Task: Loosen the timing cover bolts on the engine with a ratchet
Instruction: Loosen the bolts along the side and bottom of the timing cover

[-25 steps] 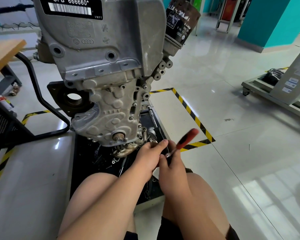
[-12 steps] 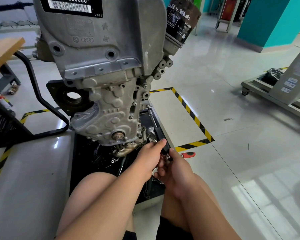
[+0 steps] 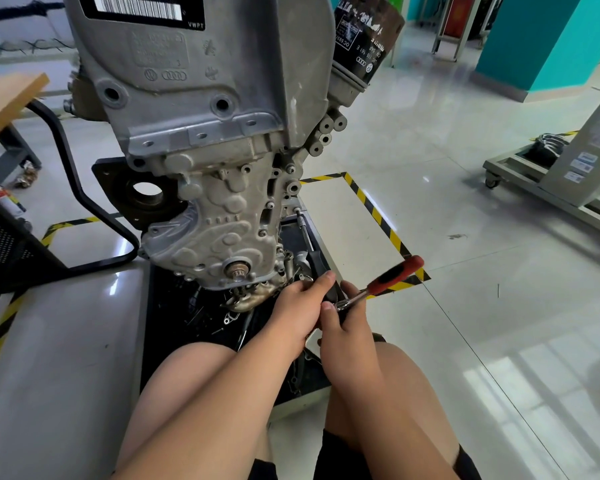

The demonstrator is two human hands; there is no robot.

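Cover point(image 3: 219, 233): grey casting on the engine point(image 3: 201, 98) front; bolts point(image 3: 270, 205) down its right edge.
Ratchet point(image 3: 392, 277): below and right of the cover; long axis slants from the head, between the hands, up to the red grip, which points away from the cover.
Extension point(image 3: 305, 233): thin bar running from the ratchet head up to the cover's right edge; seating on a bolt too small to tell.
Left hand point(image 3: 300, 304): nearer the cover; fingers curled round the extension's dark lower end.
Right hand point(image 3: 347, 330): farther from the cover; clasps the ratchet by its head, not the grip; the swing likely needs a hold further out.
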